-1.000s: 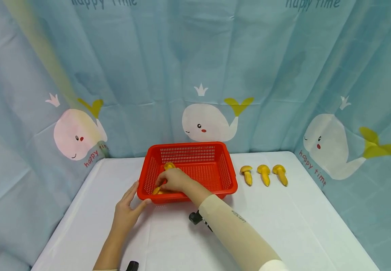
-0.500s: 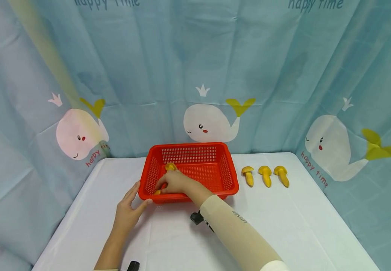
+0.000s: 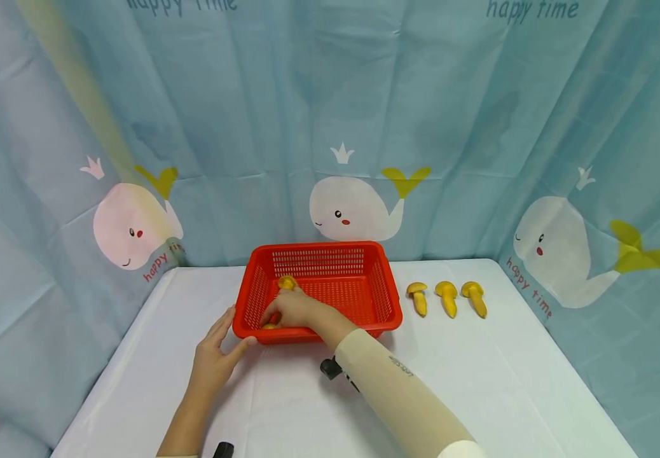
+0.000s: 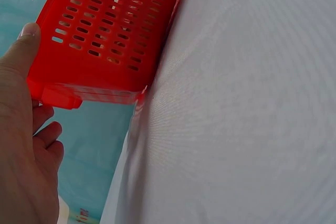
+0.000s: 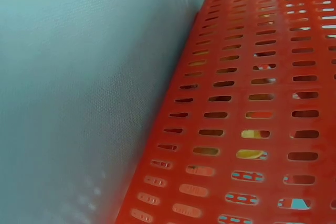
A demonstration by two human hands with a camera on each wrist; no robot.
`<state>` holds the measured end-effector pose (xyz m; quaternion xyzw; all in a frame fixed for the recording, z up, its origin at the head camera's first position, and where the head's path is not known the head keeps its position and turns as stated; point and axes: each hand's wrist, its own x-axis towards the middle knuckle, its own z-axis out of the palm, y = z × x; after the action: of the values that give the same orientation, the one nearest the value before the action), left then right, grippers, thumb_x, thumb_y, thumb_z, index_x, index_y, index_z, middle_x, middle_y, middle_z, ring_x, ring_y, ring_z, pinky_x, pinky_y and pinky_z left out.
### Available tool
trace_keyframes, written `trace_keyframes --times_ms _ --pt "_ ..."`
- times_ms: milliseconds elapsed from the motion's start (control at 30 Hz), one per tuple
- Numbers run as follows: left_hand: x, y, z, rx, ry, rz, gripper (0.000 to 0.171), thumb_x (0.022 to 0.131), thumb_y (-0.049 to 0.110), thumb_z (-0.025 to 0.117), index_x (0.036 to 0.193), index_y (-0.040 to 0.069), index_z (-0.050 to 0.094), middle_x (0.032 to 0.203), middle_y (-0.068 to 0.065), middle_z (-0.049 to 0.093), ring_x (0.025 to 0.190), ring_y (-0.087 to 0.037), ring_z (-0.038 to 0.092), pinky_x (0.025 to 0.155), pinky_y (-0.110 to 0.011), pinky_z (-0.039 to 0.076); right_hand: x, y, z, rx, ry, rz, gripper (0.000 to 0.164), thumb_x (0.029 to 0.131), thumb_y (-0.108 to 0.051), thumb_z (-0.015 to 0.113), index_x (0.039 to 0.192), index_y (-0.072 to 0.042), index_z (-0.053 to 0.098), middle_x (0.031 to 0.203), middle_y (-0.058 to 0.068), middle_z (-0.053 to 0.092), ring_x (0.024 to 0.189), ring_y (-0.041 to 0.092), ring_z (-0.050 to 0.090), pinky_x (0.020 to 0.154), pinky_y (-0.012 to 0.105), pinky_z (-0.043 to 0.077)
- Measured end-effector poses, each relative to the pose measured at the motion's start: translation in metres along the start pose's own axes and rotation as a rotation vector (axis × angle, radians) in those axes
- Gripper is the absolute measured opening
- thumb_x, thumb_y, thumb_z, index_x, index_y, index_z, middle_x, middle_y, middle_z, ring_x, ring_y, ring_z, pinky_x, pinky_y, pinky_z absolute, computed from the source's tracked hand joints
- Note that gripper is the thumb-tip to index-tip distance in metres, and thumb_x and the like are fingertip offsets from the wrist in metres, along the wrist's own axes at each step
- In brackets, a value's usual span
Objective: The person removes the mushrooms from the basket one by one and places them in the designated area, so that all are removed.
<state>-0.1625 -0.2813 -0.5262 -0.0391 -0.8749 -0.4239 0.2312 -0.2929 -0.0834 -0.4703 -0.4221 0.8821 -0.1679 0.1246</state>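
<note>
A red perforated plastic basket (image 3: pixel 387 299) stands at the back middle of the table. My left hand (image 3: pixel 212 359) holds its near left corner; in the left wrist view the thumb (image 4: pixel 26 45) lies against the rim and the other fingers curl beneath it. Inside the basket, on the left, my right hand (image 3: pixel 292 310) reaches down with bent fingers and grips a yellow toy mushroom (image 3: pixel 269 326), mostly hidden by the hand and near wall. Just behind that hand lies another yellow mushroom (image 3: pixel 287 282). Bits of yellow show through the slots of the basket wall (image 5: pixel 231 98).
To the right of the basket, three yellow mushrooms (image 3: pixel 446 298) lie in a row, caps toward the back. The table (image 3: pixel 507 381) has a white cover. A blue curtain (image 3: pixel 467 127) with whale prints hangs around the back and sides.
My right hand has lowered the near mushroom slightly inside the basket, so less of it shows. The left hand stays at the basket corner.
</note>
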Motion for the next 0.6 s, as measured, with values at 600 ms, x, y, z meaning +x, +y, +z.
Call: trace_keyframes --times_ms 600 --pt "0.0009 -0.0007 0.0003 0.02 -0.001 -0.016 0.086 0.081 0.03 0.089 0.156 0.02 0.046 0.157 -0.003 0.049 0.146 -0.026 0.045 0.103 0.0 0.027 -0.0006 0.0003 -0.0052 0.006 0.149 -0.046 0.023 0.093 -0.033 0.075 0.115 -0.04 0.078 0.09 -0.031 0.068 0.107 0.003 0.054 0.119 0.042 0.029"
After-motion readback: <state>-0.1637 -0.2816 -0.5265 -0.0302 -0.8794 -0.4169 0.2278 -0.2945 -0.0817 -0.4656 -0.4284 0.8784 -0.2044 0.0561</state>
